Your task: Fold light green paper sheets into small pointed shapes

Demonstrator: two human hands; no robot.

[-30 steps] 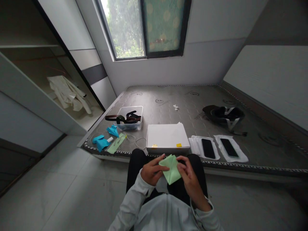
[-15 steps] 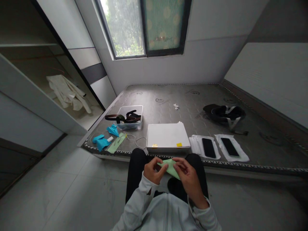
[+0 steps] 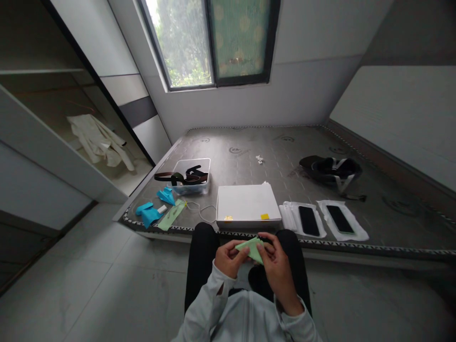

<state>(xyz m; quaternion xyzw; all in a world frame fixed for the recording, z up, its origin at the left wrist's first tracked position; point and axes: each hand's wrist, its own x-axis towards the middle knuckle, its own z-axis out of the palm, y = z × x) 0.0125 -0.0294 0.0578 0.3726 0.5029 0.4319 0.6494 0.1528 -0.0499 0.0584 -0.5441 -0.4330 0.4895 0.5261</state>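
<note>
Folded green paper (image 3: 252, 245) was held above the lap (image 3: 198, 270). Its left side was pinched by the left hand (image 3: 229, 259), thumb closed toward curled fingers; its right side was gripped likewise by the right hand (image 3: 278, 268). Beyond, a white box (image 3: 248, 203) was noted on the mattress (image 3: 285, 178).

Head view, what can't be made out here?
In the head view:
Green paper: underside faces away; left hand and right hand cover parts.
White box: closed top hides any contents.
Jacket: bottom edge cuts it off.
Mattress print: too small and blurred to read.
</note>
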